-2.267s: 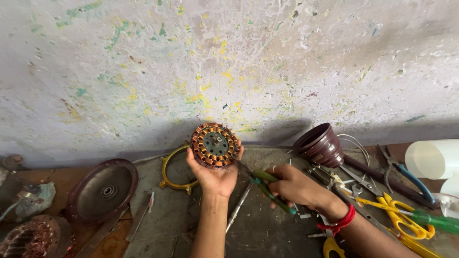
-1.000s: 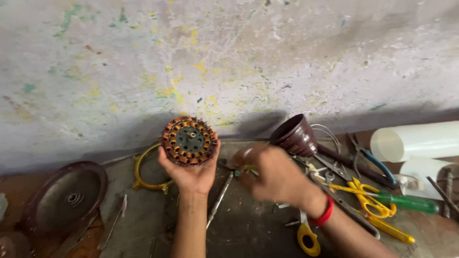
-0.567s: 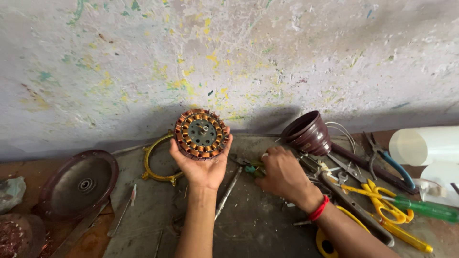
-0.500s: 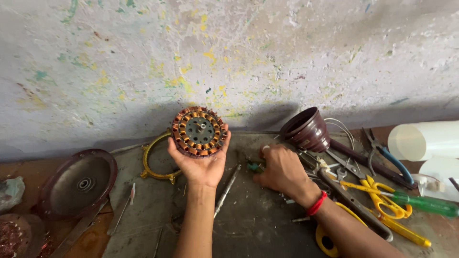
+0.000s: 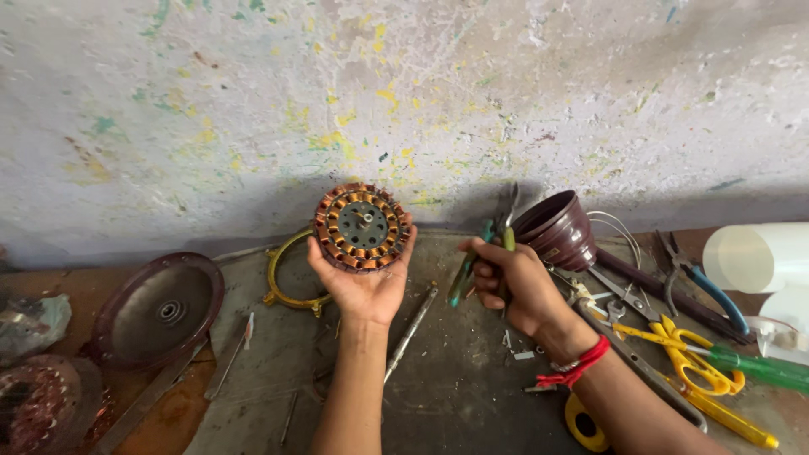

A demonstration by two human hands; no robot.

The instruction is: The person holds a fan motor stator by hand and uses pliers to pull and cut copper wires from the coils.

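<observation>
Your left hand (image 5: 364,282) cups one round copper-wound stator (image 5: 361,227) in an upturned palm at the centre of the frame, its face turned toward you and its top edge against the paint-flecked wall (image 5: 404,101). Your right hand (image 5: 514,282), just right of centre, has its grip clenched on one pair of green-handled pliers (image 5: 487,244), nose pointing up; the two hands are near but apart. On the counter (image 5: 455,396) you can count one yellow ring (image 5: 286,274) behind the left wrist, one dark round cover (image 5: 158,307) at the left, one second winding (image 5: 38,409) in the lower left corner, one maroon cup-shaped housing (image 5: 560,229) just right of the pliers, one pair of yellow scissors (image 5: 687,358), one green-handled screwdriver (image 5: 746,364), one pair of blue-handled pliers (image 5: 704,282) and one white roll (image 5: 758,257) at the right edge. One thin metal rod (image 5: 410,333) lies between your forearms. The right side is crowded up to the frame edge; the open room lies low in the middle, between and below your arms.
</observation>
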